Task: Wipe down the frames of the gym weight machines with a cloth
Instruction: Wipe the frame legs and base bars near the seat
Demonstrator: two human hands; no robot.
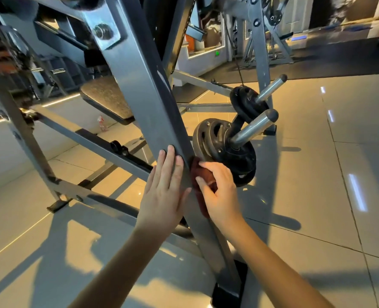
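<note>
Floor: glossy beige tiled floor (317, 196) fills the lower view and carries hard shadows of the bars.

Frame: grey steel machine frame (148, 96). Its main slanted beam runs from top centre down to a black foot at the bottom edge. Cross bars branch off to the left.

Seat: brown padded seat (108, 98) sits behind the beam, left of it.

Plates: dark round weight plates (239, 161) are stacked on a chrome storage peg (253, 127) just right of the beam. A smaller stack sits on a second peg above.

Left hand (164, 192): I see it laid flat on the beam's front face, fingers straight and together, holding nothing.

Right hand (222, 194): its fingers are curled round the dark red cloth (200, 174), pressing it against the beam's right side.

Cloth: bunched between the right palm and the beam, level with the lower plates and just beside the left fingertips.
</note>
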